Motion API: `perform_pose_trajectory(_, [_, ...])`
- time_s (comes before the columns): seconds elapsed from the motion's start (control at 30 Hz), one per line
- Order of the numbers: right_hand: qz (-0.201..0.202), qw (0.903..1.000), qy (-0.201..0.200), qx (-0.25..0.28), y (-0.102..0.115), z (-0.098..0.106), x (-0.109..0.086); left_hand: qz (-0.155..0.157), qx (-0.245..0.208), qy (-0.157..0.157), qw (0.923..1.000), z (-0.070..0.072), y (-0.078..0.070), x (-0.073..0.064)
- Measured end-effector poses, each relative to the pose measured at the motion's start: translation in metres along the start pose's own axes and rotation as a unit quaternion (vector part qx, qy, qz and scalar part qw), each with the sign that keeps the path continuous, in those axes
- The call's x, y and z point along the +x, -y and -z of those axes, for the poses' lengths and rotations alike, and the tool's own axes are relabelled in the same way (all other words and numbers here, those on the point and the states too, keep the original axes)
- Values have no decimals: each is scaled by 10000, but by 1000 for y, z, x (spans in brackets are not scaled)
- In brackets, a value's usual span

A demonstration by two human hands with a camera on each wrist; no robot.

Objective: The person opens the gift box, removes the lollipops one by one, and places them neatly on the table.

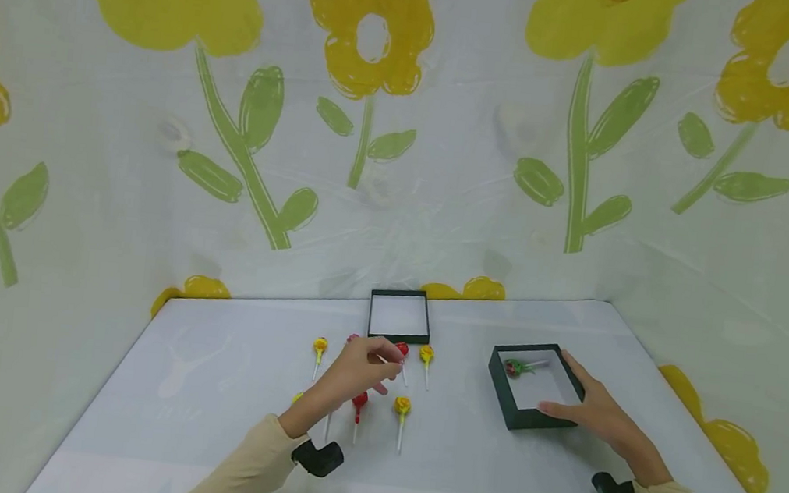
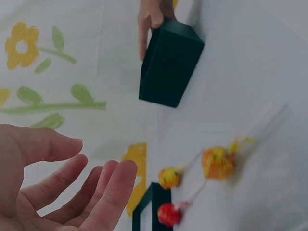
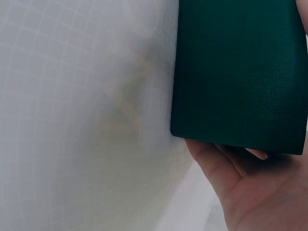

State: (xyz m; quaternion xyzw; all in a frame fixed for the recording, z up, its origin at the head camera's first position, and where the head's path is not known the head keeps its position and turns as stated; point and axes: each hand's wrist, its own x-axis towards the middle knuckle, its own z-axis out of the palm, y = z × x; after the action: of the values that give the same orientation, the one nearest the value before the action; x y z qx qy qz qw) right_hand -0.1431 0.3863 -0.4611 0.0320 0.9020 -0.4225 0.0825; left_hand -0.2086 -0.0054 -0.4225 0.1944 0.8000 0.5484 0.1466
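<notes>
My left hand [image 1: 358, 369] hovers over the lollipops on the table, its fingers loosely bent and apart. In the left wrist view nothing lies between its thumb and fingers. Near its fingertips are a red lollipop [image 1: 403, 348] and a yellow lollipop [image 1: 426, 354]. Closer to me lie another red lollipop [image 1: 360, 402] and a yellow one [image 1: 402, 406]. My right hand [image 1: 598, 411] grips the right side of a dark green box [image 1: 536, 420], thumb over the near rim. A green and red lollipop [image 1: 514, 368] lies inside the box. The right wrist view shows the box's outer wall [image 3: 240, 77].
A shallow dark-rimmed tray or lid [image 1: 397, 338] with a white inside lies at the table's back edge. Left of my hand is a further yellow lollipop [image 1: 319, 346]; a pink one [image 1: 353, 337] is partly hidden. Flower-printed cloth [image 1: 440, 203] hangs behind the white table [image 1: 213, 387].
</notes>
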Motion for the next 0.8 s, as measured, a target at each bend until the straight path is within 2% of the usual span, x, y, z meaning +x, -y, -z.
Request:
perform_pose_trajectory(0.23, [-180, 9998, 8, -34, 2, -2, 2, -99, -185, 221, 9995, -18, -14, 12])
perform_pose_trajectory(0.33, [-212, 9997, -1, -85, 2, -1, 2, 39, -660, 418, 9969, -25, -20, 16])
perform_pose_trajectory(0.4, [-212, 9997, -7, -116, 3, -1, 3, 250, -1110, 571, 9919, -30, -25, 19])
perform_pose_trajectory(0.5, [-246, 9996, -14, -105, 4, 0, 2, 415, -1810, 868, 9788, -38, -31, 23])
perform_pose_trajectory(0.63, [-257, 9997, -9, -50, 2, 1, 1, 411, -2378, 1110, 9641, -55, -41, 28])
perform_pose_trajectory(0.8, [-336, 9994, -18, -62, 0, 0, 2, 579, -2831, 1031, 9518, -82, -49, 39])
